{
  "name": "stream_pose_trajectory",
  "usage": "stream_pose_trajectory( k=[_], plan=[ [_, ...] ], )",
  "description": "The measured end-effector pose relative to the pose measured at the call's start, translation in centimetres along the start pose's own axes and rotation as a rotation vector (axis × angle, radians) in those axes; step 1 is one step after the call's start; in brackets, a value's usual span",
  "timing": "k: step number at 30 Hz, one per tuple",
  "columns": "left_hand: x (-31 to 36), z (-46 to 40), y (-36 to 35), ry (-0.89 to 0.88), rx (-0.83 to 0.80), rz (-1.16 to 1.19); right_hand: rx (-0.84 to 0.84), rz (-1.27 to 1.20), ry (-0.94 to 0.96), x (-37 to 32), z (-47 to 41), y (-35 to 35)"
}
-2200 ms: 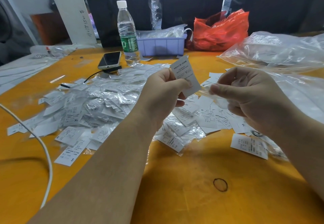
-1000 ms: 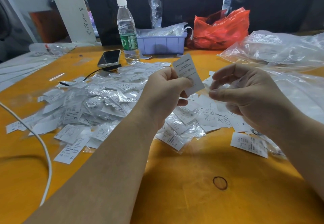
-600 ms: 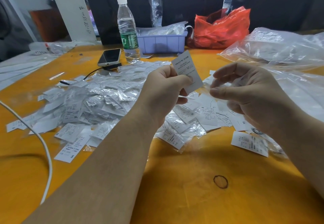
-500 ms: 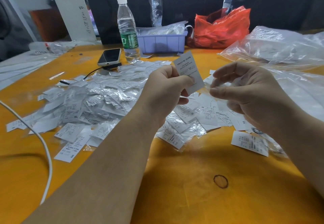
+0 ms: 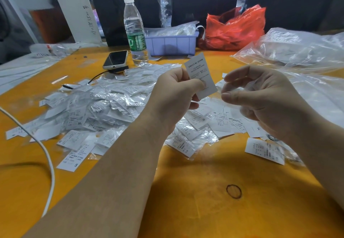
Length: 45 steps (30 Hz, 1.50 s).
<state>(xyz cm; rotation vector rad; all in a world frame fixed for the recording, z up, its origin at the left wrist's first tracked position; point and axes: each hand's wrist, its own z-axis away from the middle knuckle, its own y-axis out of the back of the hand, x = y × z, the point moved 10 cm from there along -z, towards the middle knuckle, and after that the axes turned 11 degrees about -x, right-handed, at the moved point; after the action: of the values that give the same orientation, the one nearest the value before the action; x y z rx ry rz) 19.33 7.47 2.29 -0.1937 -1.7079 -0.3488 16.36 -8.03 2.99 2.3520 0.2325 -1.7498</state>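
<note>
My left hand (image 5: 175,96) pinches a white printed label (image 5: 200,72) between thumb and fingers and holds it upright above the table. The label reads MADE IN CHINA upside down. My right hand (image 5: 260,99) is just to its right, with thumb and curled fingers around a small clear plastic sleeve (image 5: 235,91) that is faint and hard to make out. The sleeve's edge is close to the label's lower corner. Under both hands lies a heap of bagged labels (image 5: 104,105) and a patch of loose bare labels (image 5: 221,122).
The orange table (image 5: 195,200) carries a water bottle (image 5: 135,31), a phone (image 5: 116,58) with a black cable, a lilac tray (image 5: 171,44), a red bag (image 5: 234,27), large clear bags (image 5: 297,49) on the right, a white cable (image 5: 48,155) and a rubber band (image 5: 234,191).
The label in my left hand has tilted slightly and shifted a little. My right hand's fingers have opened somewhat around the sleeve. Otherwise both hands stay in place.
</note>
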Motion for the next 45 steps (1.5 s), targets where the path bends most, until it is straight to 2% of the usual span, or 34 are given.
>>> stream_pose_trajectory(
  k=[17, 45],
  plan=[
    [0.06, 0.04, -0.02, 0.011, 0.004, -0.015, -0.051, -0.009, -0.019, 0.15, 0.07, -0.55],
    [0.24, 0.12, -0.38, 0.012, -0.027, 0.024, 0.018, 0.054, -0.09, 0.54, 0.4, -0.02]
  ],
)
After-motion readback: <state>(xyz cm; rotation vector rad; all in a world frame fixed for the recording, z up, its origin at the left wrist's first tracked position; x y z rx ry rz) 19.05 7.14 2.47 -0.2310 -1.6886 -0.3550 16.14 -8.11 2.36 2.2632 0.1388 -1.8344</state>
